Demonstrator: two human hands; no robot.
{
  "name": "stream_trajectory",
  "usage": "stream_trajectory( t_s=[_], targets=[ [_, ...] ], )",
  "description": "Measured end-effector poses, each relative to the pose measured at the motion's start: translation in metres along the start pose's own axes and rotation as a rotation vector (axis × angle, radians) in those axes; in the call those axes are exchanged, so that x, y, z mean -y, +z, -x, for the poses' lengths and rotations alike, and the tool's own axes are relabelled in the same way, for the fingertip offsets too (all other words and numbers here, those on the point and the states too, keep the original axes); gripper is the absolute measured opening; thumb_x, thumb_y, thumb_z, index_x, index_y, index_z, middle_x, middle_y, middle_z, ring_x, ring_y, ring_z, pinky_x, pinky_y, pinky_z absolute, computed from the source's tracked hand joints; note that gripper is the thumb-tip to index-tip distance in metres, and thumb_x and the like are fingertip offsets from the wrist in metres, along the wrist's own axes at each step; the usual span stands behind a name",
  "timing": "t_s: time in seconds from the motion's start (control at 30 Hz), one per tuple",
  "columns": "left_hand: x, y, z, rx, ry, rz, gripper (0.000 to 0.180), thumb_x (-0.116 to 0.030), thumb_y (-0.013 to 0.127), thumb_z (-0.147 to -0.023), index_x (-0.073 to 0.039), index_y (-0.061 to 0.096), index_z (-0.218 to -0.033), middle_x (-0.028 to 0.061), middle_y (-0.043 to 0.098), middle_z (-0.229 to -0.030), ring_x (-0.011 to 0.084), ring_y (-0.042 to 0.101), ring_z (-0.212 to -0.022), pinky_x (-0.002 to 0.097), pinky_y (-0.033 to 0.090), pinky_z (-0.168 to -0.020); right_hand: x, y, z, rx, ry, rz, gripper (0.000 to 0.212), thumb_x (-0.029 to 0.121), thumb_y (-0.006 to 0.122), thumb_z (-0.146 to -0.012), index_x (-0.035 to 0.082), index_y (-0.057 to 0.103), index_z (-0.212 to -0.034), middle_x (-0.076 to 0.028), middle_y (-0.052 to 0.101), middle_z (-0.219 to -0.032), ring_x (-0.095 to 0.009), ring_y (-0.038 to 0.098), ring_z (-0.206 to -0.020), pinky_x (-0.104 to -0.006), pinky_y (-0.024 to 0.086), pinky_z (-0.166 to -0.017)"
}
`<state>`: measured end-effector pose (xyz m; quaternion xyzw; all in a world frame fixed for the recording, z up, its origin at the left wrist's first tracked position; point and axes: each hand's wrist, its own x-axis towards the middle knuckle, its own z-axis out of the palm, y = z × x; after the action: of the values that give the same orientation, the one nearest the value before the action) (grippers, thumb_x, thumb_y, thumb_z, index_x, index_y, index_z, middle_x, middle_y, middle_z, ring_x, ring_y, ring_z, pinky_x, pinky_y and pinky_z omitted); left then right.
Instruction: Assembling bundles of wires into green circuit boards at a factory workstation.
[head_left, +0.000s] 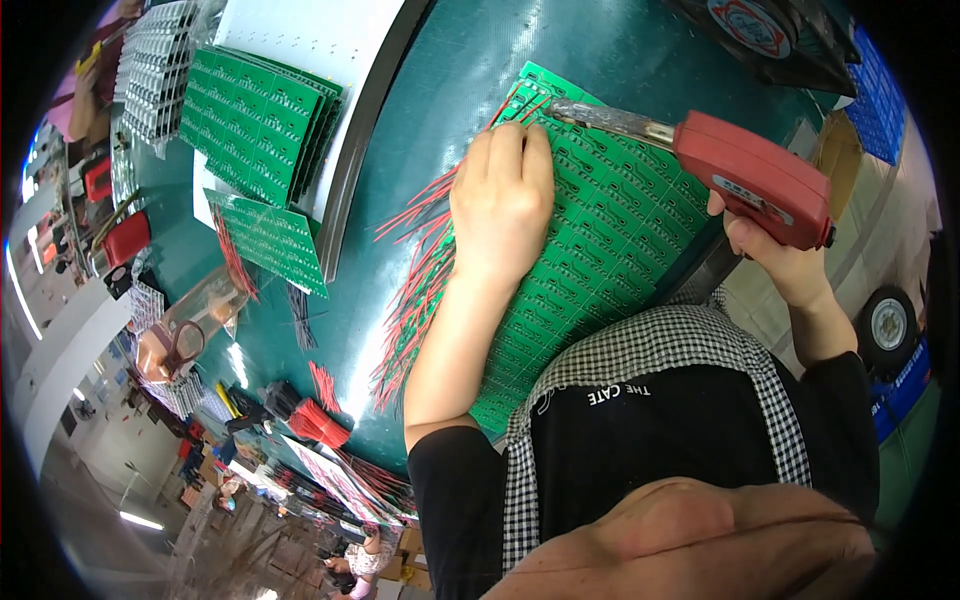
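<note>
A large green circuit board panel (600,250) lies on the dark green table (460,80), with many red and black wires (415,290) sticking out along its left edge. My left hand (500,205) rests flat on the panel, fingers closed and pointing to the far corner, pressing wires down. My right hand (775,255) grips a red soldering gun (755,180) by its handle. Its metal tip (560,107) reaches the panel's far corner just beyond my left fingertips.
A stack of green boards (262,125) on a white sheet (320,40) and one more wired board (275,240) lie at the left. Scissors (180,345), a red wire bundle (320,425) and small tools sit nearer. A fan (770,35) stands behind. Another person's arm (85,95) shows far left.
</note>
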<state>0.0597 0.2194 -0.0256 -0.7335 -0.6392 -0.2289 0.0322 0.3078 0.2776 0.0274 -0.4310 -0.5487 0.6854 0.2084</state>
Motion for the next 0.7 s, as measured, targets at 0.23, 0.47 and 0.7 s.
stream_trajectory(
  t_s=[0.23,0.47,0.7],
  targets=[
    [-0.006,-0.007,0.003,0.078,-0.066,0.025,0.018,-0.002,0.06,-0.071,0.001,0.06,-0.089,0.0101,0.056,-0.084,0.0244,0.055,-0.072,0.0334,0.047,-0.063,0.004,0.006,0.002,-0.045,0.059,0.002,0.025,0.008,0.07,-0.073,0.002,0.059,-0.095,-0.001,0.06,-0.08,-0.007,0.054,-0.066,-0.021,0.045,-0.059],
    [-0.006,-0.004,0.0,0.056,-0.064,0.019,0.019,-0.001,0.058,-0.069,0.001,0.06,-0.088,0.0102,0.057,-0.085,0.0246,0.055,-0.073,0.0335,0.047,-0.063,-0.001,0.004,0.0,-0.059,-0.003,0.089,0.029,0.009,0.069,-0.075,0.003,0.058,-0.101,-0.002,0.061,-0.082,-0.005,0.053,-0.064,-0.0194,0.044,-0.055],
    [-0.011,-0.008,0.0,0.043,-0.029,0.073,0.013,-0.008,0.054,-0.065,-0.001,0.052,-0.076,0.0113,0.049,-0.075,0.0249,0.053,-0.071,0.0345,0.045,-0.06,0.014,0.002,0.021,-0.089,-0.043,0.052,0.029,0.007,0.056,-0.082,-0.002,0.053,-0.109,-0.009,0.061,-0.089,-0.005,0.045,-0.053,-0.0178,0.037,-0.046]
  ],
)
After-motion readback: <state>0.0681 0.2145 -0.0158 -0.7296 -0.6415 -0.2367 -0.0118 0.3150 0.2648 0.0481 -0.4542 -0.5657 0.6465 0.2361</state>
